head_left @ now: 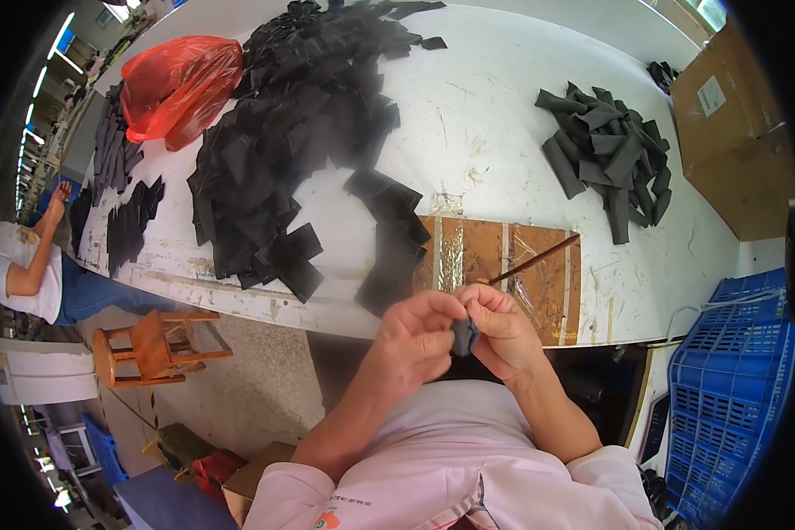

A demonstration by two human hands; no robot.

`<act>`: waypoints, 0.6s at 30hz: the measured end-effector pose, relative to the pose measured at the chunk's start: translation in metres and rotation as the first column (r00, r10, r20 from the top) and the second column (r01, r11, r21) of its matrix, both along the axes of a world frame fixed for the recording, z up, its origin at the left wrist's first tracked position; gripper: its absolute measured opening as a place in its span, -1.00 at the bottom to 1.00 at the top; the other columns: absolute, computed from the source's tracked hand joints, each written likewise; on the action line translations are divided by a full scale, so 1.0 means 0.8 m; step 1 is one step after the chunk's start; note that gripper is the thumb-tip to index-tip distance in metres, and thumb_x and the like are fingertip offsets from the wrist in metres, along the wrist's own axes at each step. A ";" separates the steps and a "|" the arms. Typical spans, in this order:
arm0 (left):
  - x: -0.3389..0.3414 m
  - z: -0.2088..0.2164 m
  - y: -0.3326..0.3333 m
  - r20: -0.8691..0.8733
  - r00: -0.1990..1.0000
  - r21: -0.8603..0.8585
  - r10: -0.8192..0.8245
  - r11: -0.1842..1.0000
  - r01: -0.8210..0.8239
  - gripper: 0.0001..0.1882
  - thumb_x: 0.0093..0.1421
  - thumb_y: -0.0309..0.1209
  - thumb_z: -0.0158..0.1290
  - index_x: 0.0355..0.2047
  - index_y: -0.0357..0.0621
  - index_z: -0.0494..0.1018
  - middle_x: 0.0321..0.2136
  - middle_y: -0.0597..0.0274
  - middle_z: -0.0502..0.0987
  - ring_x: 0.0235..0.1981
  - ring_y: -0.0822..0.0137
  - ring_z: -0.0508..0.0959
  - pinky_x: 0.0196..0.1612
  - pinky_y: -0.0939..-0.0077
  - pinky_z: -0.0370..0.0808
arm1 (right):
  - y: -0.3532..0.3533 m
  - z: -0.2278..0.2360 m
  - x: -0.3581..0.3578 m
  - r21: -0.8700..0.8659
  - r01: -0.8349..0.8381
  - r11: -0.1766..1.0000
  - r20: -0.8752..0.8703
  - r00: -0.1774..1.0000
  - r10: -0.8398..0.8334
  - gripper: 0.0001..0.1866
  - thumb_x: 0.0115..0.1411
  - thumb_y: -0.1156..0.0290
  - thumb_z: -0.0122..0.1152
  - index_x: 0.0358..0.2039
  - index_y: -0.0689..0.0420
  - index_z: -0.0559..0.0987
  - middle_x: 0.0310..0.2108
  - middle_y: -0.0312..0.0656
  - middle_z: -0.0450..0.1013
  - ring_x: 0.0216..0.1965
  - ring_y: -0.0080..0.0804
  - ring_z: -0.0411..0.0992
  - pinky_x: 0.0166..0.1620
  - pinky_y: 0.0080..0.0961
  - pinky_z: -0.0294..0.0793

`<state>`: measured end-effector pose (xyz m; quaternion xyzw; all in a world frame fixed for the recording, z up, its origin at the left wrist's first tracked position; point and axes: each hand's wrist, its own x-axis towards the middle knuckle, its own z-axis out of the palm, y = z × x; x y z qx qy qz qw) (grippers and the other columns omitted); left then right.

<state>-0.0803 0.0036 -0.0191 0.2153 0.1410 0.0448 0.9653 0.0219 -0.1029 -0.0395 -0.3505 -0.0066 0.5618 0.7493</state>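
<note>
Left hand (417, 336): it pinches the dark cloth (463, 339).
Right hand (505, 330): it also grips this cloth.
Desk (477, 97): a stick (539, 258) lies on the brown board (556, 296), near black pieces (265, 185).

Cardboard box (742, 168), upper right of the frame: a white label (711, 95) on its side, its print too small to read.
Pale pink shirt (389, 486), bottom centre: a short row of dark characters (349, 502) beside an orange emblem (329, 518), not clearly legible.
White shirt (13, 265) of a co-worker, far left: a small orange mark (28, 237), unreadable.
</note>
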 end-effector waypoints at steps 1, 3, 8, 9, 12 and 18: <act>-0.003 0.012 -0.004 -0.004 1.000 -0.003 -0.006 1.000 0.006 -0.65 -0.07 -0.71 -0.09 -0.20 -0.32 0.28 -0.59 0.36 0.35 -0.84 0.66 0.12 -0.78 0.76 0.04 | -0.002 0.009 -0.004 0.133 0.017 0.991 0.113 0.993 -0.032 -0.93 0.12 0.42 0.05 -0.47 0.12 0.43 -0.45 -0.40 0.33 -0.45 -0.67 0.28 -0.37 -0.69 0.29; -0.001 0.033 -0.010 0.187 0.980 0.071 -0.076 0.995 0.063 -0.56 -0.05 -0.70 -0.05 -0.09 -0.33 0.24 -0.58 0.39 0.33 -0.79 0.68 0.16 -0.75 0.78 0.08 | -0.009 0.011 -0.004 0.261 0.035 0.965 0.225 0.970 -0.096 -0.94 0.12 0.44 0.04 -0.46 0.13 0.44 -0.39 -0.37 0.33 -0.40 -0.66 0.29 -0.32 -0.68 0.30; 0.014 0.016 -0.039 0.050 0.952 0.803 0.303 0.555 -0.218 -0.82 0.07 -0.64 -0.03 -0.27 -0.30 0.38 -0.36 0.28 0.37 -0.35 0.57 0.39 -0.33 0.75 0.36 | -0.023 0.037 0.004 0.098 0.230 0.968 0.817 0.538 -0.210 -0.99 0.03 0.59 0.06 -0.49 0.22 0.44 -0.38 -0.24 0.35 -0.42 -0.50 0.33 -0.34 -0.63 0.34; 0.020 0.017 -0.042 0.056 0.955 0.802 0.292 0.556 -0.218 -0.82 0.07 -0.64 -0.03 -0.27 -0.30 0.38 -0.36 0.28 0.37 -0.35 0.57 0.39 -0.33 0.75 0.36 | -0.025 0.044 0.006 0.117 0.282 0.952 0.957 0.224 -0.184 -0.97 0.00 0.62 0.08 -0.50 0.23 0.44 -0.41 -0.20 0.35 -0.45 -0.45 0.34 -0.38 -0.63 0.35; 0.042 0.034 -0.047 0.192 0.898 0.718 0.397 0.567 -0.404 -0.90 0.04 -0.61 0.02 -0.39 -0.32 0.37 -0.40 0.11 0.43 -0.64 0.58 0.38 -0.65 0.77 0.37 | -0.031 0.077 0.017 0.125 0.339 0.933 0.980 0.105 -0.169 -0.95 -0.04 0.62 0.11 -0.52 0.22 0.44 -0.47 -0.17 0.34 -0.50 -0.41 0.33 -0.45 -0.62 0.34; 0.072 0.100 -0.023 0.273 0.962 0.181 0.020 0.981 -0.072 -0.80 0.05 -0.69 -0.08 -0.27 -0.30 0.29 -0.41 0.10 0.42 -0.68 0.62 0.31 -0.78 0.82 0.20 | -0.043 0.133 0.057 0.030 0.227 0.973 0.853 0.502 -0.143 -0.85 0.11 0.41 0.07 -0.55 0.20 0.42 -0.58 -0.36 0.27 -0.53 -0.66 0.20 -0.45 -0.74 0.16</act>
